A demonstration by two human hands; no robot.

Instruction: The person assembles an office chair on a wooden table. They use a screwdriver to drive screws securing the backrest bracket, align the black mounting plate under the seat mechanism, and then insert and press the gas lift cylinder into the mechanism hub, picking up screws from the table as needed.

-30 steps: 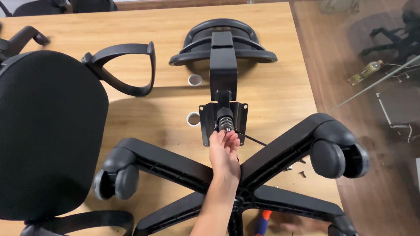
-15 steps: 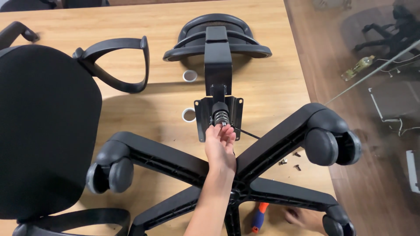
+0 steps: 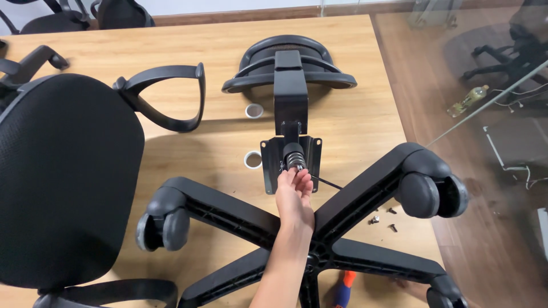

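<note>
My left hand reaches across the black five-star chair base and grips the spring-wound tension knob with its fingertips. The knob sticks out of a black metal mechanism plate lying on the wooden table. That plate joins a bracket running to the black backrest farther away. Only a small part of my right hand shows at the bottom right, behind a leg of the base, near an orange and blue tool. Its fingers are hidden.
A black mesh seat fills the left side, with a loose armrest beside it. Two white round caps lie near the plate, and small screws sit by a caster. The table's right edge borders a glass wall.
My left hand stays on the tension knob, its fingers shifting only slightly. The head camera has drifted, so everything sits a little differently in the view.
</note>
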